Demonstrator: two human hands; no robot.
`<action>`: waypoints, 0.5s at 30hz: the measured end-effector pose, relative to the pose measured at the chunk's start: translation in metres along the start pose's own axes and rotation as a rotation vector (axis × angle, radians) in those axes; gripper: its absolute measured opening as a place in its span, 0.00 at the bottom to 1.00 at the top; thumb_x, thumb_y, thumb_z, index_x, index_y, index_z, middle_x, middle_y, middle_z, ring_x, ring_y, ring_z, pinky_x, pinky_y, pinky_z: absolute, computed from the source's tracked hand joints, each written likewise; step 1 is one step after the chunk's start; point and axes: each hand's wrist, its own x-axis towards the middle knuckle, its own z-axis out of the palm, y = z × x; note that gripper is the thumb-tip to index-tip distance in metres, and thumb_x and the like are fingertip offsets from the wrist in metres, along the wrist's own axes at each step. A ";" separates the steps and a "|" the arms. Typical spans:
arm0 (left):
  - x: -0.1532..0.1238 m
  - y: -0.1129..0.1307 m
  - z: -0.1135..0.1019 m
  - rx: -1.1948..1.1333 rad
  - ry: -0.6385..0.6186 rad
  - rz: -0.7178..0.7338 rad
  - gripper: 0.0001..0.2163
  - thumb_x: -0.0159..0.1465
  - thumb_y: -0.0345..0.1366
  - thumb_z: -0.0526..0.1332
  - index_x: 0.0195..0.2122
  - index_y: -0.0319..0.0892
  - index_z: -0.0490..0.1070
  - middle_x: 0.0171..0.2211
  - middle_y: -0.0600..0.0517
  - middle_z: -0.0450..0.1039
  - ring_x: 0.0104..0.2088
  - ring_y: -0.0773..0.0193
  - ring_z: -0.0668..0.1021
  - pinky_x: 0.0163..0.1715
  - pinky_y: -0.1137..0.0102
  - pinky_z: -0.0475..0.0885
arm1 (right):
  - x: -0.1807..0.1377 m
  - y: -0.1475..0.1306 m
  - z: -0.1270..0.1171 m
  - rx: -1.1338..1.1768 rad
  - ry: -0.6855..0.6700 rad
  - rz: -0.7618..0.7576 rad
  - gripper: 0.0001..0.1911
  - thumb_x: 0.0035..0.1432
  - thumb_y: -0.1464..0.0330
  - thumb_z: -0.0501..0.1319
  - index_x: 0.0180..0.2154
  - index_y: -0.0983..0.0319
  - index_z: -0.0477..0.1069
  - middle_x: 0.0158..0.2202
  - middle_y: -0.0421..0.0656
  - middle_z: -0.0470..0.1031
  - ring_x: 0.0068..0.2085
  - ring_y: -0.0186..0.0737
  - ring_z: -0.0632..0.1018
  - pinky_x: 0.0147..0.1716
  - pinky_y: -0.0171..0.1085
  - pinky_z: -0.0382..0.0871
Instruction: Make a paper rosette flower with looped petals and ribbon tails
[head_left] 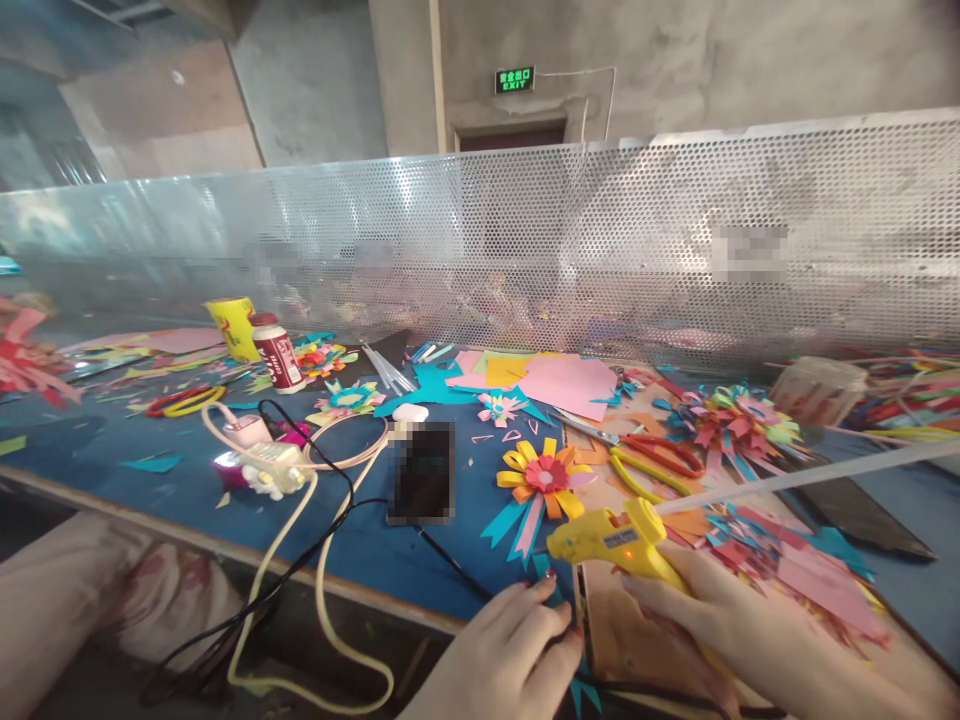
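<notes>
Gripping glue gun [609, 541] near table edge [225, 549].

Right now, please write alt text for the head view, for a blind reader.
The right hand holds a yellow glue gun over a blue table strewn with paper flowers, scissors and a phone. The left hand rests open at the table edge.

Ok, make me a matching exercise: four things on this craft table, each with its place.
1 yellow plastic hot glue gun
2 red-and-yellow-handled metal scissors
3 white plastic glue bottle with red label
4 dark flat phone

a beside the yellow paper cup
b in the right hand
c by the cream cable loop
d just right of the yellow-and-orange paper flower

Pairs: 1-b, 2-d, 3-a, 4-c
</notes>
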 end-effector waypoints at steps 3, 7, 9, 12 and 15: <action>-0.001 0.000 0.002 0.020 0.008 0.003 0.07 0.64 0.28 0.54 0.38 0.38 0.71 0.35 0.51 0.76 0.45 0.61 0.77 0.47 0.68 0.74 | 0.002 0.004 0.001 -0.024 -0.006 0.002 0.18 0.57 0.52 0.53 0.31 0.60 0.67 0.11 0.34 0.65 0.13 0.34 0.69 0.16 0.30 0.62; -0.001 0.001 0.003 0.036 0.001 0.004 0.09 0.65 0.28 0.52 0.39 0.39 0.71 0.35 0.52 0.76 0.45 0.61 0.77 0.47 0.68 0.74 | 0.003 0.007 0.004 -0.076 -0.002 0.030 0.19 0.58 0.52 0.52 0.32 0.61 0.66 0.11 0.33 0.63 0.11 0.30 0.66 0.11 0.28 0.54; -0.001 0.002 0.003 0.047 -0.007 0.008 0.10 0.66 0.28 0.50 0.40 0.39 0.71 0.36 0.51 0.76 0.45 0.60 0.77 0.47 0.68 0.74 | 0.001 0.007 0.004 -0.071 0.042 0.045 0.18 0.57 0.52 0.52 0.32 0.60 0.67 0.12 0.34 0.64 0.11 0.31 0.65 0.10 0.30 0.54; -0.004 0.002 0.003 0.070 -0.017 0.018 0.11 0.66 0.28 0.49 0.42 0.38 0.70 0.38 0.50 0.76 0.46 0.60 0.76 0.48 0.67 0.73 | -0.002 0.008 0.002 -0.061 0.092 0.056 0.16 0.52 0.52 0.57 0.29 0.58 0.68 0.12 0.36 0.64 0.12 0.33 0.65 0.11 0.33 0.57; -0.006 0.002 0.004 0.084 -0.044 0.041 0.11 0.66 0.27 0.48 0.44 0.38 0.69 0.39 0.50 0.75 0.48 0.61 0.75 0.49 0.68 0.72 | -0.004 0.016 0.000 -0.006 0.115 -0.012 0.11 0.48 0.55 0.61 0.27 0.55 0.69 0.13 0.38 0.66 0.16 0.38 0.69 0.16 0.35 0.64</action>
